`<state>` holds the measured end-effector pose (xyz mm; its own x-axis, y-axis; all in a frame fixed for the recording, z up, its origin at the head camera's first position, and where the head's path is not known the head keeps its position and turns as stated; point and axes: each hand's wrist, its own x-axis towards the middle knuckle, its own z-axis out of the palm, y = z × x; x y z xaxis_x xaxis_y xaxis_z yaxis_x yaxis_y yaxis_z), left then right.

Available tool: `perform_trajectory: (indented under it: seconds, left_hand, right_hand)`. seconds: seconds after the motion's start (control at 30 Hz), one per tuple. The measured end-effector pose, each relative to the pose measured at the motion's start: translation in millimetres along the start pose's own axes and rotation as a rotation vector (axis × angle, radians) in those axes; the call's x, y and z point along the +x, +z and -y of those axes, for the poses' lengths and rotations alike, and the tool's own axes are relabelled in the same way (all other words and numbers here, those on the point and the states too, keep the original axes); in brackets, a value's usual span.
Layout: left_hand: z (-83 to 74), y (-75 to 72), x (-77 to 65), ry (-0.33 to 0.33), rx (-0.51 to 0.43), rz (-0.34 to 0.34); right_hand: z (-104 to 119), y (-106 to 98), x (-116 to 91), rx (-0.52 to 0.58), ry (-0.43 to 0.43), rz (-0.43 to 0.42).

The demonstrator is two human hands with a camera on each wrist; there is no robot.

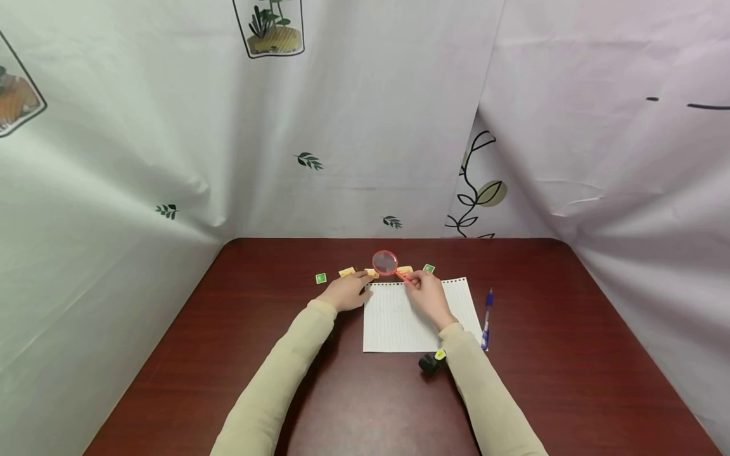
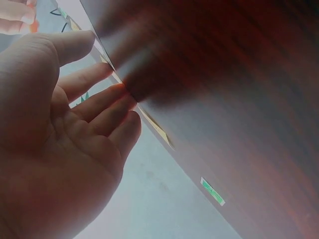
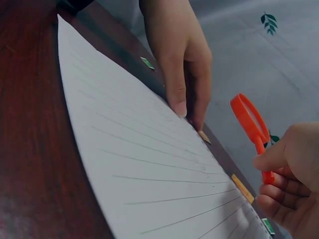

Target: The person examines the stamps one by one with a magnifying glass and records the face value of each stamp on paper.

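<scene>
My right hand (image 1: 429, 297) pinches the thin handle of a red-orange magnifying glass (image 1: 384, 263), its round lens raised above the row of stamp-like pieces. In the right wrist view the magnifying glass (image 3: 249, 117) stands tilted up from the fingers. My left hand (image 1: 346, 292) lies with fingers extended, fingertips at a yellow stamp-like piece (image 1: 372, 273) by the top edge of the lined paper (image 1: 393, 323). From the left wrist view, the left hand (image 2: 75, 134) has its palm showing and fingertips down at the table surface; the touched piece is partly hidden.
More yellow pieces (image 1: 346, 272) and green pieces (image 1: 321, 278) lie in a row beyond the paper. A blue pen (image 1: 487, 320) rests along the paper's right side. Beside the right sleeve is a black object (image 1: 429, 363) with a yellow sticker. White printed cloth (image 1: 365, 126) surrounds the dark red table (image 1: 228, 329).
</scene>
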<state>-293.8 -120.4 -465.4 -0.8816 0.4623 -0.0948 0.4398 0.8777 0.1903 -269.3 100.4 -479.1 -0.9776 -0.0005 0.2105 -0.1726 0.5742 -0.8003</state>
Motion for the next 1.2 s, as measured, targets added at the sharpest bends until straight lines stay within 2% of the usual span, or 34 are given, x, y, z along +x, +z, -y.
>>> perform_trajectory:
  seconds: [0.2, 0.43, 0.67, 1.2]
  left_hand:
    - [-1.5, 1.5, 2.8, -0.008, 0.011, -0.006]
    - [-1.4, 5.2, -0.9, -0.001, -0.002, -0.005]
    - [-1.6, 2.5, 0.1, 0.013, 0.004, -0.025]
    - [-1.4, 1.7, 1.2, 0.003, 0.003, -0.004]
  right_hand:
    - [-4, 3, -2, 0.017, 0.003, 0.028]
    - [-11, 6, -4, -0.020, -0.009, 0.039]
    - [-12, 7, -2, -0.035, -0.022, 0.031]
    - [-11, 9, -2, -0.075, -0.037, 0.033]
